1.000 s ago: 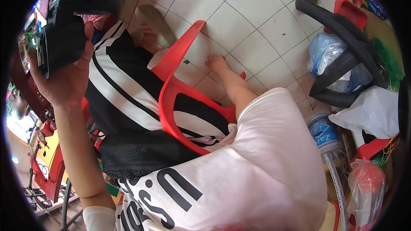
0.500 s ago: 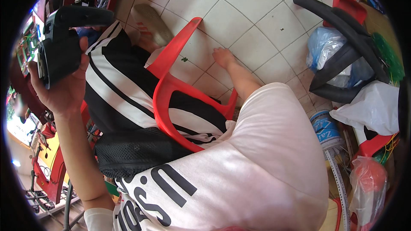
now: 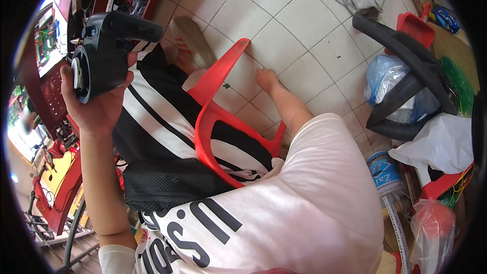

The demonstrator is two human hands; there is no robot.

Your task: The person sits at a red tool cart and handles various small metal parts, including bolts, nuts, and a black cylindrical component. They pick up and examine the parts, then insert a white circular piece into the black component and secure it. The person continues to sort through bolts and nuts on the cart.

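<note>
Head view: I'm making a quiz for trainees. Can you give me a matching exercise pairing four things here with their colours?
Things:
1. power tool in the left hand
2. plastic chair
3. floor tiles
4. bucket

Colours:
A. red
B. blue and white
C. black
D. off-white

Pairs: 1-C, 2-A, 3-D, 4-B

The left hand has brought the black power tool slightly lower and nearer the striped shorts.
</note>
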